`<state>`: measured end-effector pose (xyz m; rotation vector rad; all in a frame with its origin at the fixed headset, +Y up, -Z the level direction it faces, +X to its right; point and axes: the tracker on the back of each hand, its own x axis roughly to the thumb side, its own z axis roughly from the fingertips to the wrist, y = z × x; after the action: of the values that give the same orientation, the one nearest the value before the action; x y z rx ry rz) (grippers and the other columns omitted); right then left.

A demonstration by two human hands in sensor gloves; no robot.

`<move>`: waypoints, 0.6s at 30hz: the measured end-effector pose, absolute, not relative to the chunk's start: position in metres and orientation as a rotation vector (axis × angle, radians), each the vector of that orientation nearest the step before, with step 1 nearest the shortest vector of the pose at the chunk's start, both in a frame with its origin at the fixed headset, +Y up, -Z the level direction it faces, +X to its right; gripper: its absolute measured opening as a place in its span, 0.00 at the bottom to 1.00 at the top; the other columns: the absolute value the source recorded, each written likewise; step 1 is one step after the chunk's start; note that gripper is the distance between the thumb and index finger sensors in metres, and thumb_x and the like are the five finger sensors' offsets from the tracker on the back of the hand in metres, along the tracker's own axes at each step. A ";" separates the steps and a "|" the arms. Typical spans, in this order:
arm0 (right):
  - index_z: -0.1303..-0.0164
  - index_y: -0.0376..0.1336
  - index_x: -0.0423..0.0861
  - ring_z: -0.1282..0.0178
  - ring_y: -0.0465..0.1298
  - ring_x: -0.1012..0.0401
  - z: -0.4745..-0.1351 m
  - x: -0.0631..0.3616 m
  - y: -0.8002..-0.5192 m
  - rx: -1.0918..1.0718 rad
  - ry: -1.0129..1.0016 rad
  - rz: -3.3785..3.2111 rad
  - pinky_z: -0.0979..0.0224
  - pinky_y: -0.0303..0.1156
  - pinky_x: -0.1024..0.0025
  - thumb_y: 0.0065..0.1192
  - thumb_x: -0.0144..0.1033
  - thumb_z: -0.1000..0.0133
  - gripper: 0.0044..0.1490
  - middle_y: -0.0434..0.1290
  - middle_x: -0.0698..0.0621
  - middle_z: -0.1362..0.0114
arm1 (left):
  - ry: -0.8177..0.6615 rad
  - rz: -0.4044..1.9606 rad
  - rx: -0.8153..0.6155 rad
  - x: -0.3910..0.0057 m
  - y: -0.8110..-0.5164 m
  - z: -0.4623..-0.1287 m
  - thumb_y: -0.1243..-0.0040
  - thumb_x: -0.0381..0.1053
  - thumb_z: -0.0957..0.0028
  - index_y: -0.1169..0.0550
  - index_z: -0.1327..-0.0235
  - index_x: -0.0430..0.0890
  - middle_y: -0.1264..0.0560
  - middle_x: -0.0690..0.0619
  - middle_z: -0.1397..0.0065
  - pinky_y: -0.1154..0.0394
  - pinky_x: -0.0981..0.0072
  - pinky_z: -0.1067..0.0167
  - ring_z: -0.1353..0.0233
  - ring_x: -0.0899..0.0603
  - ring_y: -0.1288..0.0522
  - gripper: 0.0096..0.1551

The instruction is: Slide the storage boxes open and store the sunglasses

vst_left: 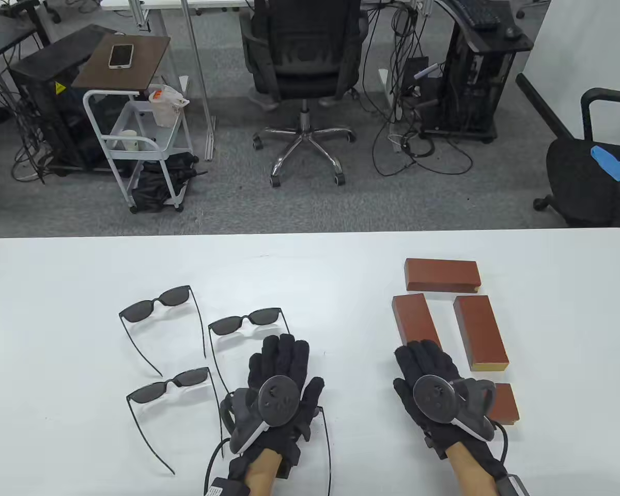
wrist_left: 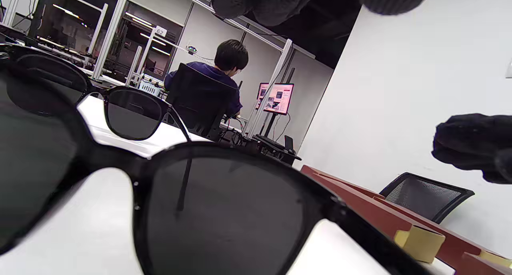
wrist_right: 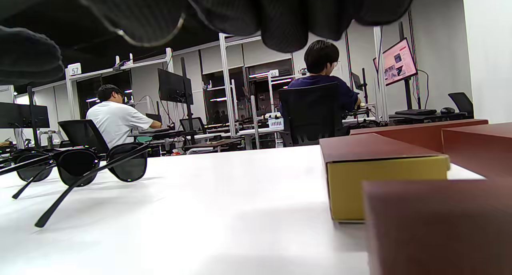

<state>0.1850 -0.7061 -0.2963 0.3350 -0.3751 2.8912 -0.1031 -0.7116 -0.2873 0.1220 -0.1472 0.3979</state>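
**Both hands flat at the near edge, boxes shut, sunglasses waiting**

Here we are at the white table [vst_left: 310, 268], and everything gets placed off the left hand [vst_left: 279, 392], which lies palm-down with fingers spread, gripping nothing. Just beyond its fingertips sits one pair of sunglasses [vst_left: 245, 321]; farther out and to its left is a second pair [vst_left: 157, 304]; right beside it on the left lies a third pair [vst_left: 168, 385]. A fourth pair seems to be under that hand: temple arms poke out by the wrist, and the left wrist view is filled with a dark lens [wrist_left: 224, 211].

Well to the right of the left hand, the right hand [vst_left: 434, 392] also lies flat and loose, holding nothing, fingertips at the near end of one reddish-brown storage box [vst_left: 415, 319]. Another box [vst_left: 479, 330] lies just beyond it, a third [vst_left: 442, 275] crosswise at the far side, and a fourth [vst_left: 505, 404] peeks out beside the right wrist. All look closed, so my read is that nothing has begun.

The opening move, I'd say: pin a box's outer sleeve with one hand, push the yellow-ended inner tray [wrist_right: 386, 187] out along its length with the other. Push straight, or the tray may jam. Fold the temple arms before loading, and lift by the frame, not the lens
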 end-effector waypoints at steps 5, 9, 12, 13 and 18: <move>0.37 0.59 0.53 0.24 0.61 0.45 -0.296 0.185 -0.706 0.331 -0.355 2.885 0.25 0.62 0.49 0.60 0.52 0.58 0.38 0.63 0.46 0.25 | -0.144 0.400 0.124 -0.104 -0.712 -0.287 0.54 0.71 0.55 0.38 0.22 0.60 0.46 0.58 0.14 0.54 0.44 0.23 0.14 0.46 0.56 0.43; 0.37 0.59 0.53 0.24 0.61 0.45 -0.297 0.185 -0.706 0.330 -0.355 2.883 0.25 0.62 0.49 0.61 0.53 0.58 0.38 0.63 0.46 0.25 | -0.145 0.412 0.134 -0.105 -0.711 -0.288 0.53 0.71 0.55 0.37 0.22 0.60 0.46 0.58 0.14 0.53 0.43 0.23 0.14 0.46 0.55 0.43; 0.37 0.59 0.53 0.24 0.61 0.45 -0.297 0.186 -0.706 0.326 -0.352 2.878 0.25 0.62 0.49 0.61 0.53 0.58 0.38 0.63 0.46 0.25 | -0.144 0.434 0.140 -0.106 -0.709 -0.288 0.55 0.69 0.54 0.37 0.23 0.60 0.45 0.58 0.14 0.52 0.45 0.23 0.14 0.46 0.55 0.41; 0.37 0.59 0.53 0.24 0.61 0.45 -0.297 0.186 -0.706 0.326 -0.350 2.877 0.25 0.62 0.49 0.61 0.52 0.58 0.38 0.63 0.46 0.25 | -0.145 0.439 0.141 -0.107 -0.709 -0.288 0.56 0.69 0.54 0.37 0.23 0.60 0.45 0.58 0.14 0.52 0.46 0.23 0.14 0.47 0.55 0.41; 0.37 0.59 0.53 0.24 0.61 0.45 -0.298 0.187 -0.708 0.325 -0.333 2.878 0.25 0.62 0.49 0.61 0.53 0.58 0.38 0.63 0.46 0.25 | -0.159 0.438 0.160 -0.109 -0.704 -0.288 0.56 0.68 0.54 0.37 0.23 0.60 0.45 0.59 0.14 0.52 0.46 0.23 0.14 0.47 0.54 0.41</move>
<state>0.1869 -0.7078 -0.2980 0.3247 -0.3331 2.8784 -0.1085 -0.7042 -0.2882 0.1604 -0.1594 0.4384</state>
